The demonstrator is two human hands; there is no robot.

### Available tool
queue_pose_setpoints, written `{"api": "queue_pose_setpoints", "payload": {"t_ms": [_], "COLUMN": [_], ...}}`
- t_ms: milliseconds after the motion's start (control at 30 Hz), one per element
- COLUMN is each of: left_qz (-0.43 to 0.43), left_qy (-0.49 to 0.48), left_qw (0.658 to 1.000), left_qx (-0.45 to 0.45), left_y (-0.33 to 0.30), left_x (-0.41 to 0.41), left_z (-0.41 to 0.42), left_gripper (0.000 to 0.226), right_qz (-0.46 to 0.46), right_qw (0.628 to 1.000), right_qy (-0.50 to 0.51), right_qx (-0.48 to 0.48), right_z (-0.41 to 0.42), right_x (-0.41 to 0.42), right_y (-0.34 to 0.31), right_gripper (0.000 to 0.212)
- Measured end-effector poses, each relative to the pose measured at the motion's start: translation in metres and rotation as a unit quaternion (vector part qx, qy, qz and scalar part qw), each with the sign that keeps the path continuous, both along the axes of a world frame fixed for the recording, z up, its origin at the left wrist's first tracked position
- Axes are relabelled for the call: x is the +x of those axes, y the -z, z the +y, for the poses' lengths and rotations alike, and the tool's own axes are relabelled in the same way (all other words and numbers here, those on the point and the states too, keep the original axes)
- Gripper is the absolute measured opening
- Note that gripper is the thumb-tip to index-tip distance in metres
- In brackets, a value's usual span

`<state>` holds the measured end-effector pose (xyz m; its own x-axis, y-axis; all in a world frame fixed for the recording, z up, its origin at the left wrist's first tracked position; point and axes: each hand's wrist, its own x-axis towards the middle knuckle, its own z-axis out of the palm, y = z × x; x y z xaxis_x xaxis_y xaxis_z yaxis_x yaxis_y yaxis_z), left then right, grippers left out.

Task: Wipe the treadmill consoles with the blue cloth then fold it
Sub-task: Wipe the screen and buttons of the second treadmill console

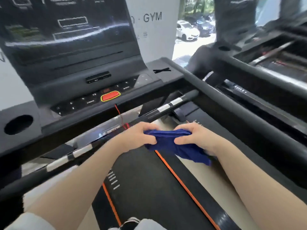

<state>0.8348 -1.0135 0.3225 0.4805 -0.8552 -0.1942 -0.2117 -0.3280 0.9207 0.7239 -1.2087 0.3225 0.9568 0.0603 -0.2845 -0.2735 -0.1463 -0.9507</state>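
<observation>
Hands (166,138) round cloth (172,145), console (93,97) beyond

A white wall sign (152,17) reading "GYM" stands behind, with parked cars (187,31) visible through the window.

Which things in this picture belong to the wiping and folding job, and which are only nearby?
Belong to the job:
- blue cloth, bunched between both hands
- left hand and right hand, each gripping it
- treadmill console in front
- second console on the right, blurred

Only nearby:
- red stop button
- red safety cord
- cup holder
- running belt
- GYM sign
- parked cars outside
</observation>
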Motion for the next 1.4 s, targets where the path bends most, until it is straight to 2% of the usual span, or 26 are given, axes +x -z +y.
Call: {"api": "queue_pose_setpoints", "payload": {"t_ms": [133, 200, 267, 333, 433, 500, 600, 667, 767, 900, 1000, 1167, 1300, 1400], "left_qz": [0.029, 0.039, 0.049, 0.064, 0.039, -0.019, -0.124, -0.165, -0.157, -0.12, -0.127, -0.033, 0.065, 0.168], "left_qy": [0.088, 0.129, 0.182, 0.222, 0.254, 0.285, 0.346, 0.375, 0.385, 0.382, 0.361, 0.28, 0.232, 0.161], "left_qw": [0.995, 0.99, 0.981, 0.972, 0.965, 0.956, 0.925, 0.907, 0.905, 0.914, 0.922, 0.959, 0.97, 0.972], "left_qx": [-0.035, -0.041, -0.045, -0.052, -0.048, -0.067, -0.091, -0.093, -0.085, -0.063, -0.055, 0.016, 0.035, 0.031], "left_y": [0.008, 0.012, 0.016, 0.019, 0.017, 0.014, 0.009, 0.006, 0.006, 0.007, 0.009, 0.0, -0.004, 0.001], "left_x": [-0.069, -0.115, -0.166, -0.218, -0.288, -0.32, -0.348, -0.36, -0.369, -0.374, -0.368, -0.352, -0.348, -0.347], "left_z": [-0.091, -0.137, -0.179, -0.214, -0.256, -0.276, -0.305, -0.329, -0.374, -0.444, -0.51, -0.613, -0.672, -0.723], "left_gripper": [0.027, 0.018, 0.014, 0.015, 0.011, 0.005, 0.009, 0.019, 0.029, 0.047, 0.048, 0.046, 0.055, 0.03], "right_qz": [0.019, 0.005, -0.007, -0.002, -0.002, 0.002, 0.0, 0.0, -0.005, -0.01, -0.02, 0.005, 0.033, 0.059], "right_qw": [0.986, 0.963, 0.94, 0.917, 0.892, 0.871, 0.849, 0.841, 0.825, 0.818, 0.826, 0.851, 0.863, 0.868], "right_qy": [0.153, 0.243, 0.316, 0.38, 0.452, 0.482, 0.506, 0.514, 0.537, 0.565, 0.559, 0.526, 0.503, 0.482], "right_qx": [0.065, 0.116, 0.129, 0.119, -0.002, -0.099, -0.152, -0.17, -0.178, -0.107, -0.07, -0.009, 0.036, 0.101], "right_z": [-0.052, -0.071, -0.089, -0.105, -0.128, -0.144, -0.171, -0.191, -0.231, -0.3, -0.371, -0.482, -0.56, -0.616], "right_x": [-0.114, -0.175, -0.236, -0.295, -0.37, -0.406, -0.444, -0.457, -0.462, -0.452, -0.443, -0.429, -0.421, -0.409], "right_y": [0.017, 0.022, 0.021, 0.018, 0.016, 0.019, 0.023, 0.023, 0.026, 0.032, 0.028, 0.014, 0.008, 0.016], "right_gripper": [0.029, 0.022, 0.013, 0.019, 0.017, 0.014, 0.019, 0.023, 0.023, 0.022, 0.022, 0.009, 0.015, 0.014]}}
